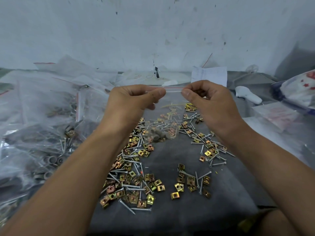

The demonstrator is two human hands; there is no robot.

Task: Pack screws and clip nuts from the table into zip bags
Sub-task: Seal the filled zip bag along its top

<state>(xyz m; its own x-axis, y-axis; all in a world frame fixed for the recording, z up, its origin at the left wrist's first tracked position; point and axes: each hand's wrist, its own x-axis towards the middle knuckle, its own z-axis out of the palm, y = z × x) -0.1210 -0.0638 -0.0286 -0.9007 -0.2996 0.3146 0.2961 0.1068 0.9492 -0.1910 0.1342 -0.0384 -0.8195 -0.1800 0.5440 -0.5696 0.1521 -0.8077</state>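
A clear zip bag (167,116) with a red line along its top hangs in the air above the table. My left hand (131,101) pinches the zip strip at its left end. My right hand (209,101) pinches the same strip at its right end. Some dark parts lie in the bottom of the bag (158,134). Below it, several gold clip nuts (136,183) and silver screws (204,175) lie scattered over the dark grey table (170,218).
A heap of filled clear bags (42,125) covers the left side of the table. Paper sheets (209,76) stand at the back near the white wall. A white object (248,95) and a printed plastic bag (300,89) lie at the right.
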